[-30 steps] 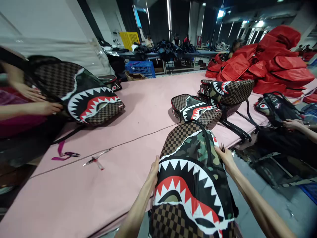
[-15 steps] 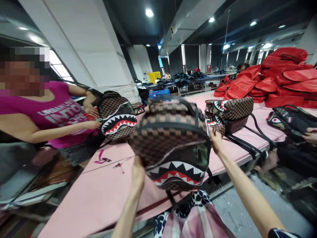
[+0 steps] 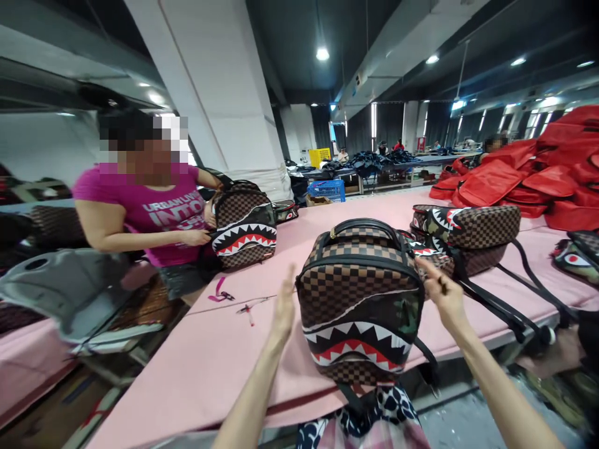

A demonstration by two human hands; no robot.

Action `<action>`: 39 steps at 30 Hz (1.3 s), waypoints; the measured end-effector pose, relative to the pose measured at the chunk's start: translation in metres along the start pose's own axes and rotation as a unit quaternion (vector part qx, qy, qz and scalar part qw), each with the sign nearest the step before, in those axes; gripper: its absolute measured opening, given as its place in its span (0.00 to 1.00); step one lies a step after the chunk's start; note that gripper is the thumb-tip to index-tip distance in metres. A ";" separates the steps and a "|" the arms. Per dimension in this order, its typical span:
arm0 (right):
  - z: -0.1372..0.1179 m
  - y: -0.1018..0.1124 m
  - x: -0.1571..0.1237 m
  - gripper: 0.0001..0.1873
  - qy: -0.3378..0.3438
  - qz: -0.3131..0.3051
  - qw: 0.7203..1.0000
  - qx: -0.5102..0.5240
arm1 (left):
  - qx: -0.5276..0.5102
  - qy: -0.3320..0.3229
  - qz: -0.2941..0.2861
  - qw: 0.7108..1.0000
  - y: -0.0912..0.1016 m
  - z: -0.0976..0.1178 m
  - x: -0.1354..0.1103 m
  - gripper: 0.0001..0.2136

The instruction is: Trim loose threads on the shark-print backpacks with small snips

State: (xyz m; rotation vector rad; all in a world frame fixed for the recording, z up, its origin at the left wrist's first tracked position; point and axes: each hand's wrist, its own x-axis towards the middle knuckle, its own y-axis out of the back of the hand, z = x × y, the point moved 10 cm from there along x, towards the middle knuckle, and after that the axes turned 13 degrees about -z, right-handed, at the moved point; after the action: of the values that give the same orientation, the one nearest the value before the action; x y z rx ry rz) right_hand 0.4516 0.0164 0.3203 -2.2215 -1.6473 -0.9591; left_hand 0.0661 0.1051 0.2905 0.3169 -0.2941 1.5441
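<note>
Left hand (image 3: 283, 305): Fingers straight and spread, palm facing the bag's side. It looks just apart from it, but it is blurry.
Right hand (image 3: 447, 299): By the bag's other side, fingers reaching to it. A small dark thing (image 3: 443, 285) sits in the fingers, too blurry to name. I can't tell if the fingertips touch the bag.
Shark backpack (image 3: 360, 312): Between the two hands, upright on the pink table (image 3: 187, 368), at its near edge. It has brown checks, white teeth and a black top handle (image 3: 365, 223).
Past the left hand: A pink strap (image 3: 218, 291) and a little tool with red on it (image 3: 248, 312). Farther off, a person in a pink shirt (image 3: 156, 206) holds another shark bag (image 3: 246, 227).
Past the right hand: A checked bag (image 3: 489, 231) with black straps, then a red bag pile (image 3: 528, 181).
</note>
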 end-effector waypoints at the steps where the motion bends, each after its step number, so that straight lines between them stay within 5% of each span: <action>1: -0.009 -0.006 -0.003 0.22 0.022 -0.014 0.999 -0.029 | 0.000 0.017 -0.033 0.999 -0.014 0.002 -0.002 0.30; 6: -0.004 0.002 -0.014 0.21 0.054 0.004 0.997 -0.052 | 0.043 -0.007 -0.124 0.991 -0.053 0.027 -0.053 0.26; 10: 0.005 0.018 -0.013 0.20 0.044 0.016 0.997 -0.056 | 0.081 -0.023 -0.118 0.989 -0.052 0.036 -0.091 0.25; 16: 0.002 0.025 -0.023 0.18 0.057 0.020 0.995 -0.077 | 0.134 -0.040 -0.112 0.984 -0.050 0.037 -0.107 0.23; 21: 0.003 0.027 -0.027 0.18 0.072 0.007 0.994 -0.080 | 0.266 -0.170 -0.066 0.947 -0.053 0.091 -0.113 0.24; 26: -0.035 0.021 -0.037 0.18 0.110 -0.029 0.990 -0.085 | 0.348 -0.294 -0.061 0.888 -0.068 0.140 -0.124 0.21; 30: -0.065 0.013 -0.043 0.18 0.137 -0.066 0.984 -0.096 | 0.325 -0.309 -0.074 0.891 -0.058 0.140 -0.120 0.20; 35: -0.072 0.010 -0.044 0.18 0.140 -0.063 0.987 -0.043 | 0.289 -0.251 -0.172 0.908 -0.053 0.140 -0.091 0.09; 39: -0.074 0.009 -0.045 0.17 0.150 -0.042 0.988 -0.021 | 0.291 -0.195 -0.136 0.927 -0.066 0.164 -0.052 0.20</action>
State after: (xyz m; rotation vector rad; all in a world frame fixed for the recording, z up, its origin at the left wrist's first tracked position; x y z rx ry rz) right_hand 0.4249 -0.0606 0.3513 -1.9284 -1.6056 -1.2874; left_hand 0.1340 -0.0058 0.4214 1.0978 -0.0837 1.2548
